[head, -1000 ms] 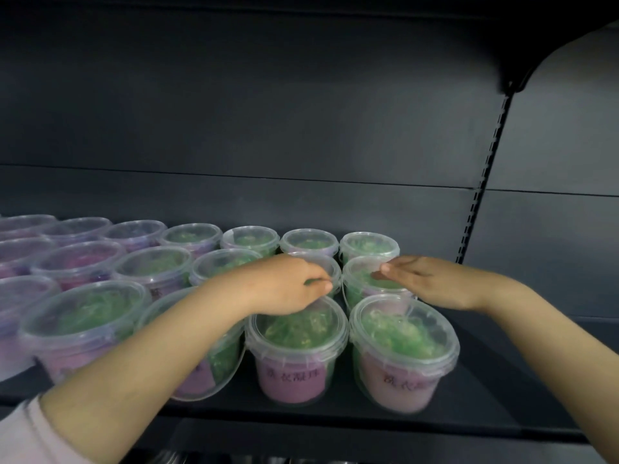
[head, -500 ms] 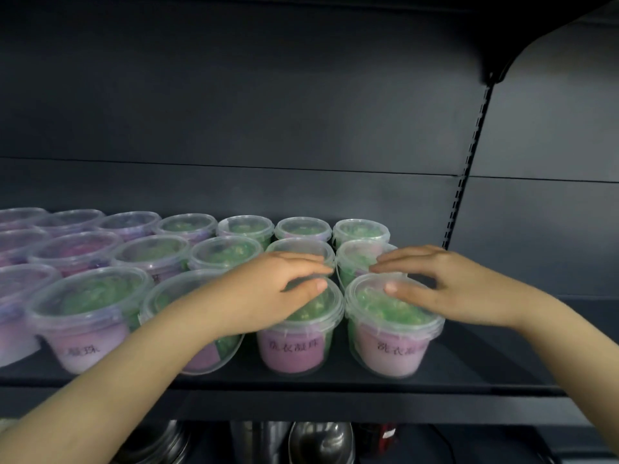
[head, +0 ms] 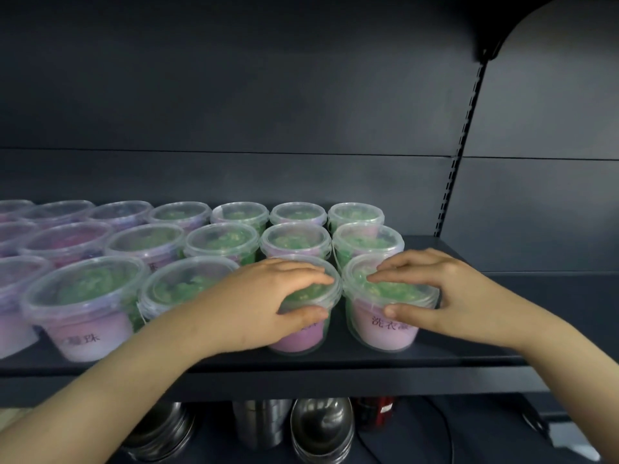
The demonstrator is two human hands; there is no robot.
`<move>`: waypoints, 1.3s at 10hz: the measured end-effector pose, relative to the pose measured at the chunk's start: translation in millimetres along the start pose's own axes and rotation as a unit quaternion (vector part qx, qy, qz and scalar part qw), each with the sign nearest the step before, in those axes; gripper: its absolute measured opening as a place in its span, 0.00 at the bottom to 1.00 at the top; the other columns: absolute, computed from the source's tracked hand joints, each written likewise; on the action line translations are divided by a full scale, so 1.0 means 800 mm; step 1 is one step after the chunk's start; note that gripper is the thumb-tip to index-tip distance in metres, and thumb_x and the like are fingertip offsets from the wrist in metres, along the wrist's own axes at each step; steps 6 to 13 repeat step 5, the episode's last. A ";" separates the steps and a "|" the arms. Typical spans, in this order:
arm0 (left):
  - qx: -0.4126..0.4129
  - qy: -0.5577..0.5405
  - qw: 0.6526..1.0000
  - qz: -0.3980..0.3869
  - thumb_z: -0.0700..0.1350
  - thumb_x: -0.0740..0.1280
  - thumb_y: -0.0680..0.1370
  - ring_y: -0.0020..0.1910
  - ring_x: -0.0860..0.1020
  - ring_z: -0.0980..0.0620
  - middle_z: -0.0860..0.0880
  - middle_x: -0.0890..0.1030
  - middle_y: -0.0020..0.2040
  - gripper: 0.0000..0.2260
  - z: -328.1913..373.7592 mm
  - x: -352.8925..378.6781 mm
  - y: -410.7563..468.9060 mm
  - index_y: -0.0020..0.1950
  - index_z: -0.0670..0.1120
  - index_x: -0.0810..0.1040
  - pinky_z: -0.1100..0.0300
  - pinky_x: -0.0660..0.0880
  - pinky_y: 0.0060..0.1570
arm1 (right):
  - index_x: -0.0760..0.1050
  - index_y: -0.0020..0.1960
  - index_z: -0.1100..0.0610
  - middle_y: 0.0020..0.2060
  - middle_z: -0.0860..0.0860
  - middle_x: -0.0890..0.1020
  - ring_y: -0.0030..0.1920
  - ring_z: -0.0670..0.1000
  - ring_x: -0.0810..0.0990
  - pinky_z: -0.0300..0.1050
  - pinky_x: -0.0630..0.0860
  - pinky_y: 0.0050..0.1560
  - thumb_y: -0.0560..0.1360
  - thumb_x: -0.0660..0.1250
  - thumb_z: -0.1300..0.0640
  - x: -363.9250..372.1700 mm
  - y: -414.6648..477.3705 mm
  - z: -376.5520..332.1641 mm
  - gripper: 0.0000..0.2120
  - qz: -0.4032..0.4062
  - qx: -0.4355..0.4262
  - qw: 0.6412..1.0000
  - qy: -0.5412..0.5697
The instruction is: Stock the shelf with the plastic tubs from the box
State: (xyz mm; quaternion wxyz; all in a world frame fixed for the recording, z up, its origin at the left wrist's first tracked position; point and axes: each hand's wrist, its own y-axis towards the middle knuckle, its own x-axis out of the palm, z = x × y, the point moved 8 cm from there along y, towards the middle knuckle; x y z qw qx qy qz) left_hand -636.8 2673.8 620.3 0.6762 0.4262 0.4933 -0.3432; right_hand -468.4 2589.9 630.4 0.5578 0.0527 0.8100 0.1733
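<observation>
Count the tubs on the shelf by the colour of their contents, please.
green tubs: 12
purple tubs: 6, three of them cut off by the left edge of the picture
Total: 18

You see tubs (head: 144, 242): 18, leftmost cut by frame | your hands: 2, left hand (head: 268, 303), right hand (head: 435, 296) | shelf (head: 335, 365): 1

Clear plastic tubs (head: 388, 298) hold green beads over pink — dark lettering — on a dark grey shelf (head: 351, 365).
</observation>
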 end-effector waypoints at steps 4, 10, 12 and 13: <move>-0.038 0.030 0.999 0.001 0.67 0.47 0.75 0.71 0.55 0.64 0.69 0.59 0.72 0.25 -0.010 0.001 -0.013 0.72 0.67 0.59 0.60 0.51 0.71 | 0.82 0.52 0.45 0.52 0.38 0.81 0.57 0.45 0.76 0.45 0.70 0.63 0.66 0.70 0.39 -0.004 -0.011 -0.002 0.18 0.072 -0.003 0.996 0.056; -0.024 0.048 0.998 0.021 0.63 0.51 0.78 0.74 0.50 0.62 0.63 0.54 0.76 0.26 0.006 0.003 -0.024 0.76 0.62 0.54 0.60 0.46 0.74 | 0.81 0.54 0.45 0.54 0.37 0.80 0.60 0.42 0.75 0.43 0.69 0.65 0.66 0.71 0.39 -0.007 -0.020 -0.012 0.19 0.116 0.020 0.992 0.051; -0.024 0.048 0.998 0.021 0.63 0.51 0.78 0.74 0.50 0.62 0.63 0.54 0.76 0.26 0.006 0.003 -0.024 0.76 0.62 0.54 0.60 0.46 0.74 | 0.81 0.54 0.45 0.54 0.37 0.80 0.60 0.42 0.75 0.43 0.69 0.65 0.66 0.71 0.39 -0.007 -0.020 -0.012 0.19 0.116 0.020 0.992 0.051; -0.024 0.048 0.998 0.021 0.63 0.51 0.78 0.74 0.50 0.62 0.63 0.54 0.76 0.26 0.006 0.003 -0.024 0.76 0.62 0.54 0.60 0.46 0.74 | 0.81 0.54 0.45 0.54 0.37 0.80 0.60 0.42 0.75 0.43 0.69 0.65 0.66 0.71 0.39 -0.007 -0.020 -0.012 0.19 0.116 0.020 0.992 0.051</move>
